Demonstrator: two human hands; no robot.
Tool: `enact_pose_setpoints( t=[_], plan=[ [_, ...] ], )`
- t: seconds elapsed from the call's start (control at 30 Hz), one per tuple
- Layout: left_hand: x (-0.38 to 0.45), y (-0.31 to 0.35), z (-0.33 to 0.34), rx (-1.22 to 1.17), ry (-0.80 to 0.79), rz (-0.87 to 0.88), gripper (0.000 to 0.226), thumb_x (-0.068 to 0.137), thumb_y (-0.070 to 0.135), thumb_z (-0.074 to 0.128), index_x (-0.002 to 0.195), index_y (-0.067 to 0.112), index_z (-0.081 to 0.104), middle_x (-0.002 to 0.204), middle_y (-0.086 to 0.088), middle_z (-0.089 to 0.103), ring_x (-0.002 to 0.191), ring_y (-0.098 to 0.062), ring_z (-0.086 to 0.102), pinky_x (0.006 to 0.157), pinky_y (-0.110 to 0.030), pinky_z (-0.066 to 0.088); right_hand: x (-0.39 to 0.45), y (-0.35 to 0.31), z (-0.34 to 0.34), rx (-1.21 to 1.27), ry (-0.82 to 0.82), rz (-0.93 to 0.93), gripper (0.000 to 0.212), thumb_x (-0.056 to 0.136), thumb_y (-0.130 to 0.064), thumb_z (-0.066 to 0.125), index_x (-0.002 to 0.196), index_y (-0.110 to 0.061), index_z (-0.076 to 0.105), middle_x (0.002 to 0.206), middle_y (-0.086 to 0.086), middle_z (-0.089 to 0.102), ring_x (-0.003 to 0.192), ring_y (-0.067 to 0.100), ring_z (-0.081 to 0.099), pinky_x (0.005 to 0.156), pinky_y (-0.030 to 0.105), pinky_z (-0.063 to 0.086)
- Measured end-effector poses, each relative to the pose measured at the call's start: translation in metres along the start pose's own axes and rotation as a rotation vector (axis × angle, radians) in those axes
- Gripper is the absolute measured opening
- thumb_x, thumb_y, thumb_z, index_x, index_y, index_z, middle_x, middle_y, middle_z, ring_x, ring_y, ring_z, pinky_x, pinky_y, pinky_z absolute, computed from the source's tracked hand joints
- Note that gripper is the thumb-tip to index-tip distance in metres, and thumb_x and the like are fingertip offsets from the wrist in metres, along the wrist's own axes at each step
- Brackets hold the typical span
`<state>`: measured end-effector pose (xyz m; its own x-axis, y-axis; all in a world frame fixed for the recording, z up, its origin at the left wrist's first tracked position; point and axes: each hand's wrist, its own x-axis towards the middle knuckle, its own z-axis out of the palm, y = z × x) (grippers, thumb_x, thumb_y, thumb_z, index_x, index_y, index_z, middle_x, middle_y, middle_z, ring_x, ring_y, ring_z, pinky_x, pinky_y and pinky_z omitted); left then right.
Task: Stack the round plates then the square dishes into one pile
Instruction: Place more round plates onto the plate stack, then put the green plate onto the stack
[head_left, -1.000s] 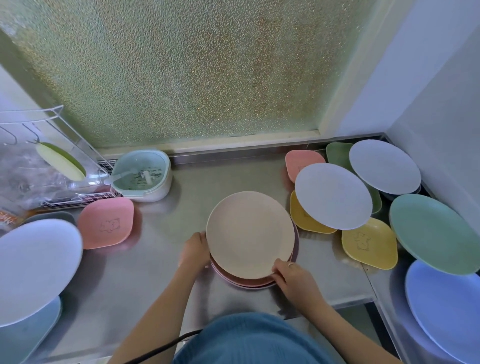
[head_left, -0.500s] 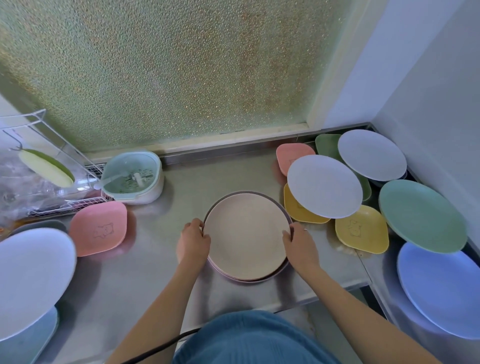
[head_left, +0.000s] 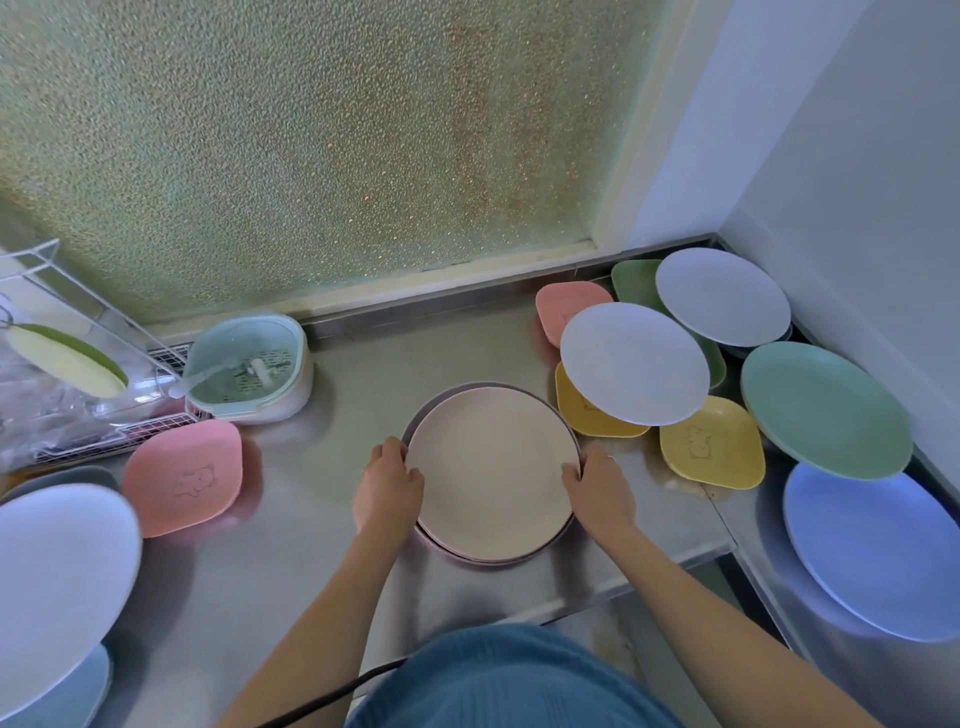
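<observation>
Head view showed your left hand (head_left: 387, 486) and right hand (head_left: 597, 491) curled on opposite rims of the beige round plate (head_left: 491, 467), likely light, stiff and slippery.

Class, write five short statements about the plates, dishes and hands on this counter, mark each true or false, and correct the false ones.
1. Both hands touch the beige plate at its edges. True: the left hand is at its left edge, the right hand at its right.
2. The beige plate lies directly on the bare counter. False: it sits on other round plates in a pile.
3. A pink square dish lies left of the pile. True.
4. A white round plate partly covers a yellow square dish. True.
5. The blue round plate tops the pile. False: it lies at the far right, apart from the pile.
</observation>
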<state>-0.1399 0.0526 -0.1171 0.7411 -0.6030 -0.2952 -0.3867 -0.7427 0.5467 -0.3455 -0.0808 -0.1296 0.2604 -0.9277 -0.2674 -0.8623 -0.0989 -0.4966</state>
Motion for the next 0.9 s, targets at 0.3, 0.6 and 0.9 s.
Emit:
enact_pose_setpoints(
  t=[0.3, 0.6, 0.9],
  plan=[
    [0.006, 0.093, 0.036, 0.171, -0.104, 0.467, 0.023, 0.091, 0.014, 0.045, 0.112, 0.01, 0.052, 0.116, -0.008, 0.058, 0.095, -0.03, 0.059, 0.077, -0.039, 0.047, -0.001, 0.04, -0.062, 0.582, 0.347, 0.341, 0.024, 0.094, -0.027, 0.049, 0.105, -0.009, 0.039, 0.076, 0.004, 0.05, 0.065, 0.022, 0.051, 0.056, 0.032, 0.04],
    [-0.014, 0.208, 0.108, 0.243, -0.302, 0.756, 0.023, 0.09, 0.013, 0.042, 0.111, 0.009, 0.051, 0.113, -0.009, 0.057, 0.09, -0.035, 0.06, 0.074, -0.04, 0.048, 0.059, 0.138, -0.131, 1.034, 0.355, 0.819, 0.05, 0.093, -0.051, 0.039, 0.098, -0.003, 0.052, 0.08, 0.014, 0.062, 0.055, 0.025, 0.061, 0.046, 0.027, 0.045],
    [-0.017, 0.274, 0.153, 0.208, -0.351, 0.762, 0.019, 0.093, 0.017, 0.041, 0.109, 0.013, 0.051, 0.11, -0.005, 0.059, 0.089, -0.025, 0.06, 0.078, -0.033, 0.047, 0.094, 0.183, -0.154, 1.172, 0.323, 0.992, 0.022, 0.089, -0.012, 0.039, 0.081, 0.002, 0.054, 0.066, 0.014, 0.056, 0.052, 0.025, 0.056, 0.031, 0.018, 0.042]
  ],
)
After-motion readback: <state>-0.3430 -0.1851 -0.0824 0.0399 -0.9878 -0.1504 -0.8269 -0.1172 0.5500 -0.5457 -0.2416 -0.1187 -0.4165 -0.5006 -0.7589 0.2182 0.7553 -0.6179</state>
